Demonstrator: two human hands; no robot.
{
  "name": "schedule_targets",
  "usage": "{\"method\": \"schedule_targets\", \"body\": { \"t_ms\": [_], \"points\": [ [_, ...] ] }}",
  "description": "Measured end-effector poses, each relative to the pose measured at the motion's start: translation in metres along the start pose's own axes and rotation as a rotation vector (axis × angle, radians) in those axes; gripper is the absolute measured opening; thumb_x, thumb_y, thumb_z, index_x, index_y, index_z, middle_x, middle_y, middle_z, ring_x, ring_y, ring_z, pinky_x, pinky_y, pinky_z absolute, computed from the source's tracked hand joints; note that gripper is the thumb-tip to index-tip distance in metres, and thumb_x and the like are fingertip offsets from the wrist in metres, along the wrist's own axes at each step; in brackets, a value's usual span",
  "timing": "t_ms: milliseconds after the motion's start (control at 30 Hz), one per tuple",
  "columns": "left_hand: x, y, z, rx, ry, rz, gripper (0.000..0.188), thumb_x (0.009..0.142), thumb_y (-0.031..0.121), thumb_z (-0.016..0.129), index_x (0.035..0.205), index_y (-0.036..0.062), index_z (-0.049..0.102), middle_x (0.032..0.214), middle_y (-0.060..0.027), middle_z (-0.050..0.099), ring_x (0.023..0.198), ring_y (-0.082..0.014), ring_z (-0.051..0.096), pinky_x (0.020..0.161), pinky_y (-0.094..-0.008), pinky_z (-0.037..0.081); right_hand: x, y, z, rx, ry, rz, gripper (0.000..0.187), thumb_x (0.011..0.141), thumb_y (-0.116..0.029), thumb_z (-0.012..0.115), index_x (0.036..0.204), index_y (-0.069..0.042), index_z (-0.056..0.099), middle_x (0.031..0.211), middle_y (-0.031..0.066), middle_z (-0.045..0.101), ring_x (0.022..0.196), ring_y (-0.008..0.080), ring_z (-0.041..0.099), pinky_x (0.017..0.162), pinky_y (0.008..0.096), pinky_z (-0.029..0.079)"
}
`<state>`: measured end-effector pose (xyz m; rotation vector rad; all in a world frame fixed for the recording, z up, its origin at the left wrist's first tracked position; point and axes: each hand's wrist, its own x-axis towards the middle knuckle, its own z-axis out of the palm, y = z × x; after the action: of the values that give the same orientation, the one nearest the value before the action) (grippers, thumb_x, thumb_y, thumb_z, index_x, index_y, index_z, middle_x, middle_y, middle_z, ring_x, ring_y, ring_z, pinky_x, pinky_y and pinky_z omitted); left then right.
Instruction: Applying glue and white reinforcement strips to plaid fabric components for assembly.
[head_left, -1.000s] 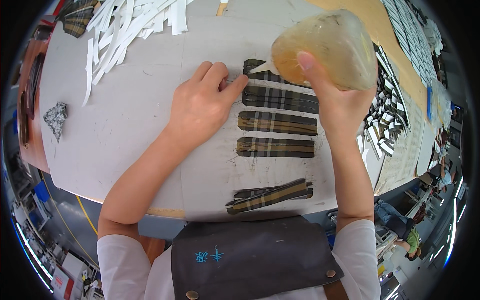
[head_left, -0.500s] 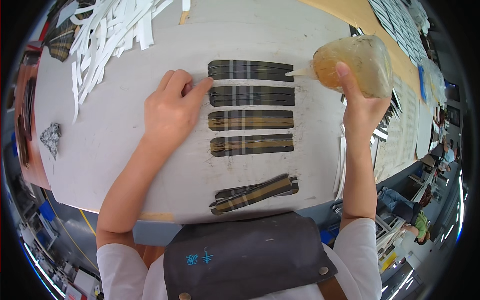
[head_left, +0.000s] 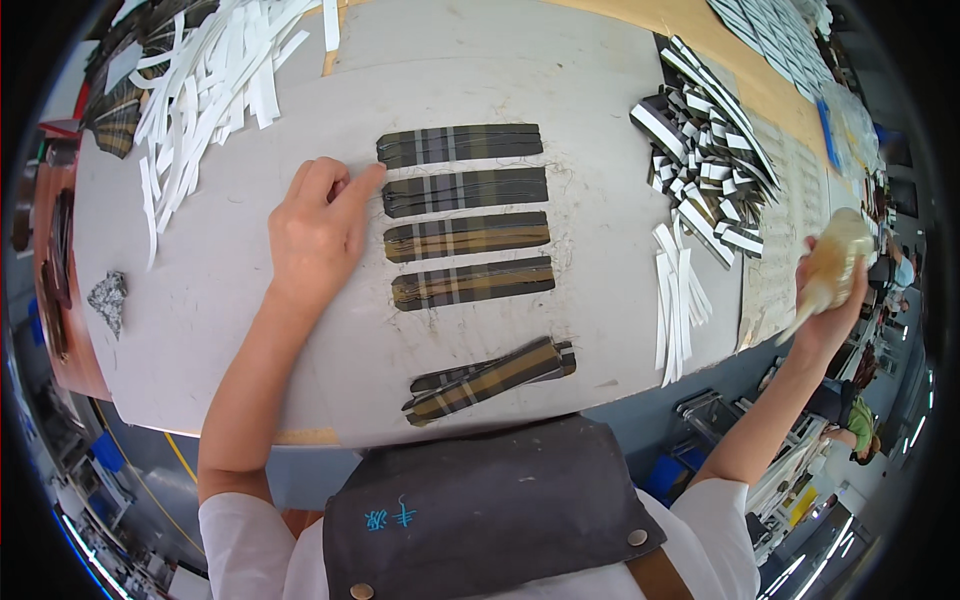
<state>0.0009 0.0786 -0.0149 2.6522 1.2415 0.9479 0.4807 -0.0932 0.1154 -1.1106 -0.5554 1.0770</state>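
My left hand (head_left: 318, 225) rests on the table with its fingers curled in. Its thumb tip touches the lower left corner of the top plaid fabric strip (head_left: 460, 146). Below that strip lie three similar ones, spaced in a column: a dark strip (head_left: 466, 191), a brown-striped strip (head_left: 467, 236) and another brown-striped strip (head_left: 474, 283). Each is folded lengthwise and has clipped corners at its left end. Out at the far right, my right hand (head_left: 826, 325) grips a soft translucent squeeze bottle (head_left: 838, 255) with amber contents, its pale nozzle tilted downward.
Crossed plaid strips (head_left: 490, 383) lie near the front edge. White strips (head_left: 215, 90) pile up at upper left. A heap of plaid-and-white pieces (head_left: 705, 150) and loose white strips (head_left: 680, 300) lie right. A grey speckled scrap (head_left: 108, 302) sits left. People work beyond the table at right.
My right hand has carried the bottle from the top strip's right end out to the far right, uncovering the heap of pieces. My left hand stays by the top strip. The view has shifted.
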Motion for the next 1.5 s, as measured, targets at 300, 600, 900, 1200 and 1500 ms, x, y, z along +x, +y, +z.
{"method": "schedule_targets", "body": {
  "t_ms": [300, 600, 900, 1200, 1500],
  "points": [
    [-0.001, 0.002, -0.001, -0.052, 0.050, -0.066, 0.043, 0.067, -0.013, 0.055, 0.103, 0.0083, 0.066, 0.075, -0.0051, 0.052, 0.062, -0.0198, 0.052, 0.051, -0.0298, 0.045, -0.043, 0.076, -0.012, -1.745, 0.285, -0.020, 0.061, 0.085, -0.035, 0.065, 0.132, -0.003, 0.044, 0.098, 0.0161, 0.061, 0.090, 0.0282, 0.058, 0.080, 0.0358, 0.046],
    [-0.008, -0.001, -0.009, -0.210, 0.138, -0.183, 0.041, 0.072, -0.017, 0.048, 0.102, 0.0046, 0.066, 0.077, -0.0068, 0.054, 0.062, -0.0136, 0.050, 0.054, -0.0241, 0.041, -0.047, 0.133, 0.081, -1.523, 0.002, -0.242, 0.032, 0.073, -0.008, 0.074, 0.101, -0.001, 0.060, 0.086, 0.0087, 0.057, 0.076, 0.0172, 0.055, 0.066, 0.0312, 0.046],
    [-0.030, 0.047, -0.035, -0.336, 0.105, -0.250, 0.041, 0.070, -0.018, 0.045, 0.096, 0.0034, 0.068, 0.080, -0.0079, 0.057, 0.066, -0.0134, 0.053, 0.057, -0.0216, 0.042, -0.045, 0.140, 0.074, -1.322, -0.021, -0.189, 0.016, 0.075, -0.001, 0.070, 0.090, -0.001, 0.065, 0.073, 0.0077, 0.060, 0.059, 0.0171, 0.054, 0.055, 0.0271, 0.044],
    [-0.035, 0.092, -0.039, -0.529, -0.010, -0.224, 0.041, 0.066, -0.018, 0.047, 0.095, 0.0017, 0.068, 0.081, -0.0098, 0.057, 0.062, -0.0146, 0.053, 0.051, -0.0236, 0.042, -0.049, 0.130, 0.086, -1.339, -0.064, -0.434, 0.006, 0.081, 0.001, 0.064, 0.087, 0.001, 0.064, 0.077, 0.0100, 0.063, 0.067, 0.0186, 0.059, 0.060, 0.0269, 0.044],
    [-0.023, 0.139, -0.019, -0.995, -0.315, -0.389, 0.024, 0.078, -0.006, 0.058, 0.101, 0.0015, 0.063, 0.082, -0.0080, 0.060, 0.061, -0.0123, 0.055, 0.052, -0.0250, 0.044, -0.066, 0.126, 0.124, -0.865, -0.256, 0.138, 0.007, 0.092, -0.006, 0.054, 0.095, -0.003, 0.060, 0.071, -0.0038, 0.054, 0.058, 0.0005, 0.043, 0.051, 0.0157, 0.033]
  ]
}}
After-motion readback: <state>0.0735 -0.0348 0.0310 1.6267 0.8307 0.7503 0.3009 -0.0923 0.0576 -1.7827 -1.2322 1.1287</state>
